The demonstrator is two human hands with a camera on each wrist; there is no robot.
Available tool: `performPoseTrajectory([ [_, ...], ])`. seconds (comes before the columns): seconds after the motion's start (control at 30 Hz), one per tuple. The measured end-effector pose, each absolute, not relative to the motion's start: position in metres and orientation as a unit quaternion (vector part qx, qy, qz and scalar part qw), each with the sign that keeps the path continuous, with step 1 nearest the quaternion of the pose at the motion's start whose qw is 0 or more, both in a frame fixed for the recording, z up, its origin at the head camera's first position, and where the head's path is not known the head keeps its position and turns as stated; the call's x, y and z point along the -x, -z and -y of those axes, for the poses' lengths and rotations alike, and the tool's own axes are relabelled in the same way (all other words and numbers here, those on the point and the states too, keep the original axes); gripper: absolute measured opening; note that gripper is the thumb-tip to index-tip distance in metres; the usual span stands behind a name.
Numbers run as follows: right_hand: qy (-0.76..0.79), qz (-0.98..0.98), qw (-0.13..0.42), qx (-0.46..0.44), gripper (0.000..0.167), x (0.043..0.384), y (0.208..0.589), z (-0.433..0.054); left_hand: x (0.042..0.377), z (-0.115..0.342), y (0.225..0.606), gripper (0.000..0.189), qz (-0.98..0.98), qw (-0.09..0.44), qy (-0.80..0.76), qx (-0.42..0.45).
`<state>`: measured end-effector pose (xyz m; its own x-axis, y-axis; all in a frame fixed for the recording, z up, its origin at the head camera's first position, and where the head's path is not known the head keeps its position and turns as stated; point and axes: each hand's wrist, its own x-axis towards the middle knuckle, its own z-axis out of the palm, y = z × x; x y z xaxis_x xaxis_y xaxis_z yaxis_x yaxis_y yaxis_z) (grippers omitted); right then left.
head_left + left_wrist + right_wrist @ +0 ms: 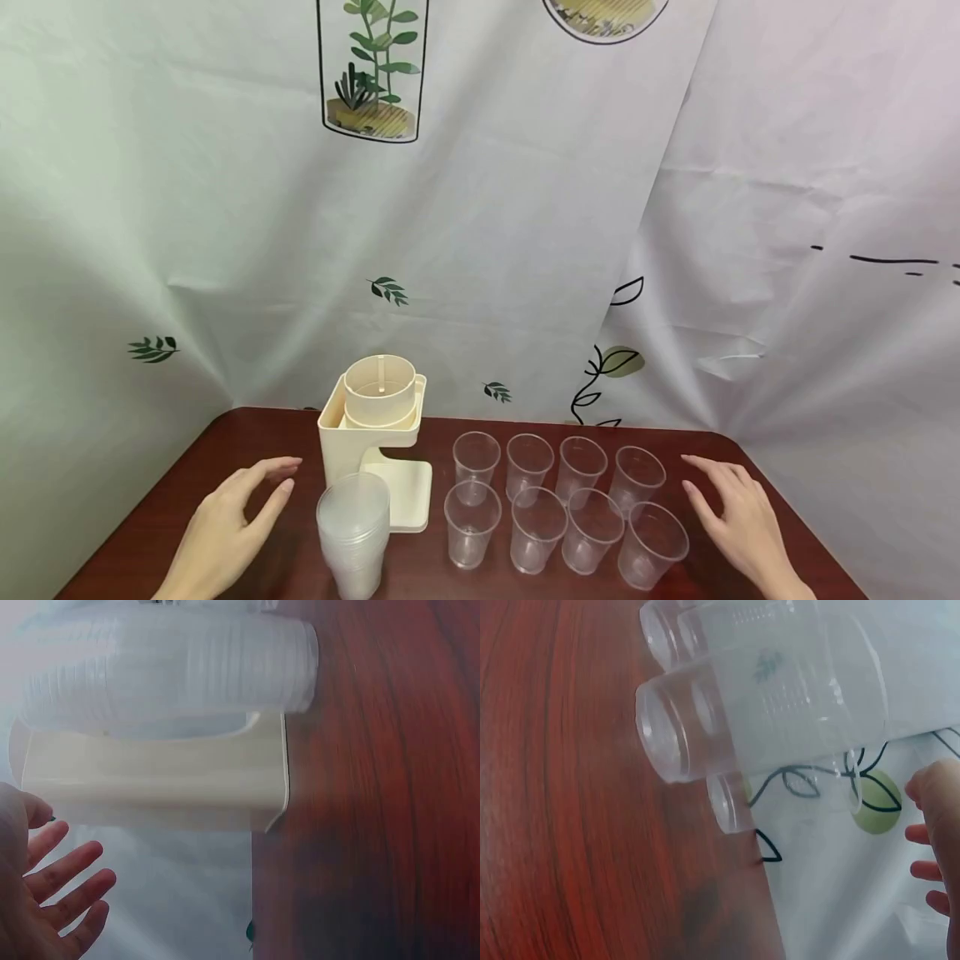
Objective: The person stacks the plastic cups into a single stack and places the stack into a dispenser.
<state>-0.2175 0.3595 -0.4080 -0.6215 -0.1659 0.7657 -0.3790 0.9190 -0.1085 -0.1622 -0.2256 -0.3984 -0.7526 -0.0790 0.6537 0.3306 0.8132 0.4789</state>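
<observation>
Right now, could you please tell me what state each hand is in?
Left hand: open, holding nothing, apart from the cup stack.
Right hand: open, holding nothing, beside the cup rows.

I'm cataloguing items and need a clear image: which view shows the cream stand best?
The head view: the cream stand shows its round top, body and flat base, with the stack of clear cups covering only a lower part. The left wrist view shows mainly its side, partly behind the stack; the right wrist view doesn't show it.
</observation>
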Motion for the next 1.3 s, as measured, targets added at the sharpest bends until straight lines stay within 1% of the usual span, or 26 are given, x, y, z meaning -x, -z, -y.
performPoseTrajectory([
  [0.1, -0.149, 0.888, 0.409, -0.148, 0.037, 0.216, 0.407, -0.357, 0.161, 0.221, 0.398, 0.023, 0.883, 0.336, 0.319, 0.079],
  [0.27, -0.178, 0.879, 0.414, -0.154, 0.040, 0.214, 0.404, -0.353, 0.159, 0.215, 0.398, 0.022, 0.878, 0.316, 0.346, 0.095],
  [0.47, -0.212, 0.874, 0.408, -0.158, 0.042, 0.211, 0.402, -0.347, 0.160, 0.212, 0.401, 0.023, 0.872, 0.277, 0.386, 0.114],
  [0.6, -0.245, 0.880, 0.380, -0.146, 0.041, 0.207, 0.399, -0.343, 0.161, 0.211, 0.404, 0.027, 0.855, 0.266, 0.418, 0.151],
  [0.8, -0.287, 0.885, 0.338, -0.141, 0.042, 0.200, 0.397, -0.339, 0.164, 0.210, 0.411, 0.037, 0.822, 0.270, 0.436, 0.247],
  [0.97, -0.308, 0.889, 0.305, -0.149, 0.044, 0.194, 0.395, -0.339, 0.167, 0.209, 0.417, 0.045, 0.817, 0.264, 0.428, 0.282],
  [1.17, -0.304, 0.901, 0.257, -0.173, 0.052, 0.186, 0.395, -0.340, 0.170, 0.207, 0.424, 0.053, 0.803, 0.232, 0.445, 0.323],
  [1.3, -0.308, 0.902, 0.237, -0.187, 0.054, 0.183, 0.397, -0.340, 0.171, 0.206, 0.427, 0.060, 0.785, 0.206, 0.472, 0.343],
])
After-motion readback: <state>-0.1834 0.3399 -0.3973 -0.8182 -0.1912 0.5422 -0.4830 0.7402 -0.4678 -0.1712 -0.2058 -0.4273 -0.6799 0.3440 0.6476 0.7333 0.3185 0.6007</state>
